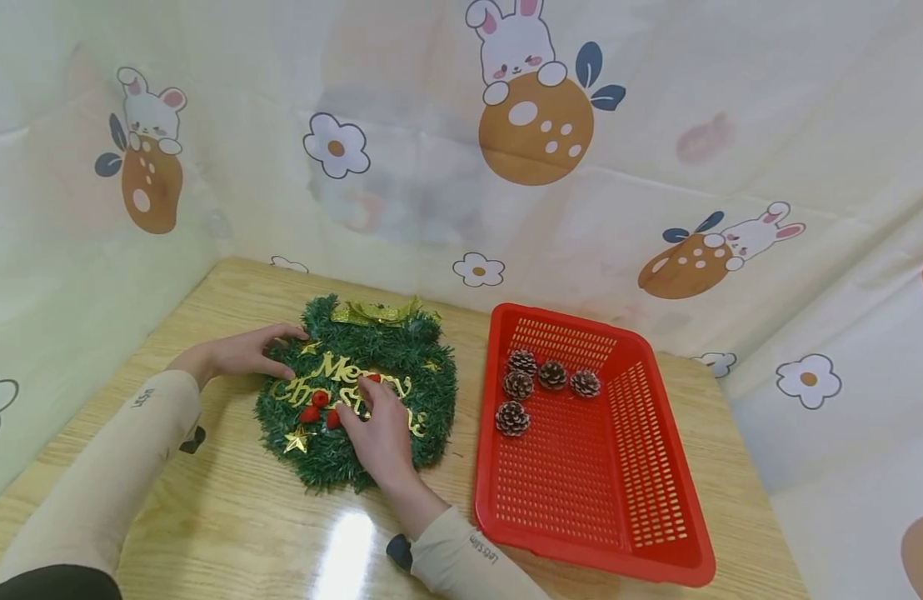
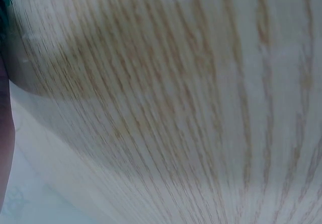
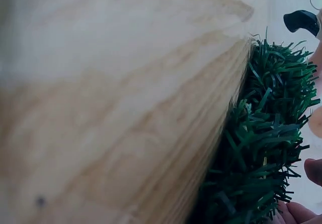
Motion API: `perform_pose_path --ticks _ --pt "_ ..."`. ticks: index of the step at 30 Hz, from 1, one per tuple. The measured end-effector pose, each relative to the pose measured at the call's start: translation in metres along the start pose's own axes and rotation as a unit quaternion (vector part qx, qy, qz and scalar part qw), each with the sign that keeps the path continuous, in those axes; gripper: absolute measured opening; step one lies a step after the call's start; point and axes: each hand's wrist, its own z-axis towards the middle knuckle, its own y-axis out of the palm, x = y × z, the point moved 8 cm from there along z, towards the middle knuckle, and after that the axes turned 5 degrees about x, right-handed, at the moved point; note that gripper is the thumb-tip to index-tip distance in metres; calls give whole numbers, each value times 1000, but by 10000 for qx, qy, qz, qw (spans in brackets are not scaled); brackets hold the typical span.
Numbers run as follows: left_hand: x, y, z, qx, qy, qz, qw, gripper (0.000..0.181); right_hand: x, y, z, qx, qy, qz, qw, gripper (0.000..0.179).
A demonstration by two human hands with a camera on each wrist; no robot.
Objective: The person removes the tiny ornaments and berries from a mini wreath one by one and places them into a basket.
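A green tinsel wreath (image 1: pixel 430 358) lies on the table, bearing gold "Merry Christmas" lettering (image 1: pixel 334 367), a gold star (image 1: pixel 297 439), a gold ribbon bow (image 1: pixel 376 312) and small red balls (image 1: pixel 321 398). My left hand (image 1: pixel 247 350) touches the wreath's left edge, thumb and fingers spread apart. Over the lower middle of the wreath is my right hand (image 1: pixel 382 433), its thumb and index finger apart beside red balls and partly covering the lettering. The right wrist view shows the wreath's tinsel (image 3: pixel 271 128) with fingertips (image 3: pixel 297 213) at its edge. Mostly tabletop fills the left wrist view.
A red plastic basket (image 1: pixel 559 492) stands to the right of the wreath, with several pine cones (image 1: pixel 512 418) gathered at its upper left. The wood-grain table (image 1: pixel 229 508) backs onto a printed curtain (image 1: pixel 416 200).
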Motion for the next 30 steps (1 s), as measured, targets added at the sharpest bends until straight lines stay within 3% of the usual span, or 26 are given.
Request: perform_pose_path --ticks 20,30 --pt "-2 0 0 -5 17 50 10000 70 -4 6 -2 -223 -324 -509 9979 50" --pt "-1 0 0 6 -45 126 9999 71 -12 11 -4 -278 -894 -820 9922 44"
